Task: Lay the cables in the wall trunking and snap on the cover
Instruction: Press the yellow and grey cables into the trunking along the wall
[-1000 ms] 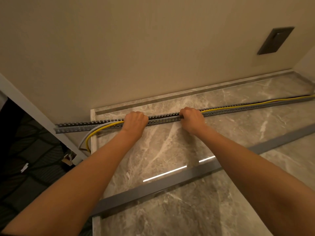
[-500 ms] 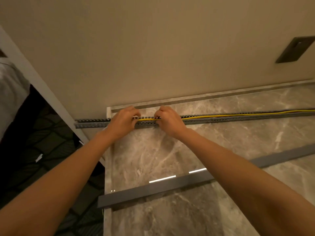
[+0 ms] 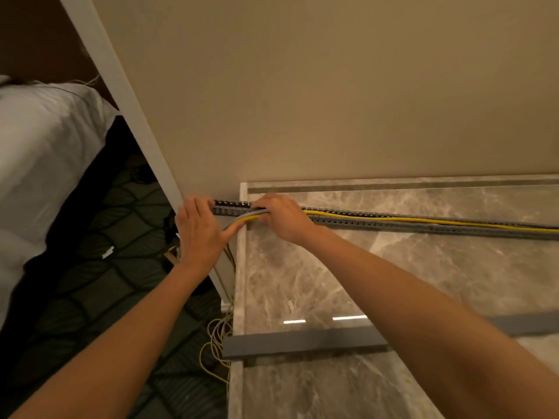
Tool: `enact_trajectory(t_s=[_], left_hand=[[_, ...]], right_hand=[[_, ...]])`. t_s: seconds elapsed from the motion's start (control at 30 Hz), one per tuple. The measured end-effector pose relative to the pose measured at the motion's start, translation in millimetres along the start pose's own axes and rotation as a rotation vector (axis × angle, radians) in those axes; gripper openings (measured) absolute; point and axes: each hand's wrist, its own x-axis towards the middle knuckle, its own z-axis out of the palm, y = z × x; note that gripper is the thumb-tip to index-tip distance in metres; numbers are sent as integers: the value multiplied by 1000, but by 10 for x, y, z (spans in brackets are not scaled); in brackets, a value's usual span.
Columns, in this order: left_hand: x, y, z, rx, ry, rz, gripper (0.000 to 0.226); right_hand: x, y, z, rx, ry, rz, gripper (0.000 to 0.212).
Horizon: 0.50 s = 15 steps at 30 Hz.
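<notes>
From the head view, the left hand [image 3: 198, 234] pinches the yellow and grey cables [image 3: 242, 219] at the slotted trunking's [image 3: 423, 226] left end, the right hand [image 3: 282, 217] clenched pressing them in, while the grey cover [image 3: 302, 343] lies apart on the marble floor [image 3: 332, 282].

Trunking [image 3: 423, 226] and cover [image 3: 302, 343] cut off rightward

Dim warm indoor light; bright glare streaks on marble floor [image 3: 393, 282]; wide-angle edge bending; soft focus.
</notes>
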Motion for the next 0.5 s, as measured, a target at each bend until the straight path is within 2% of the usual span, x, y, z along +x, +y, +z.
enact_trajectory(t_s=[0.1, 0.17, 0.2, 0.27, 0.33, 0.4, 0.5], left_hand=[[-37, -95, 30, -44, -125, -26, 34], [-76, -129, 87, -102, -260, -160, 28], [-78, -145, 123, -164, -326, -234, 28], [-53, -168, 179, -301, -419, -308, 43], [0, -212, 229, -353, -472, -267, 43], [49, -265, 272, -337, -498, -220, 25], [48, -289, 240, -387, -572, -248, 8]], right_hand=[[1, 0, 20, 16, 33, 10, 30], [18, -9, 19, 15, 28, 19, 28], [27, -15, 15, 12, 23, 19, 28], [31, -26, 3, 7, 16, 18, 28], [27, -35, -1, 5, 17, 22, 28], [23, -47, -5, 3, 22, 27, 28], [35, -56, -4, -29, 22, 28, 28]])
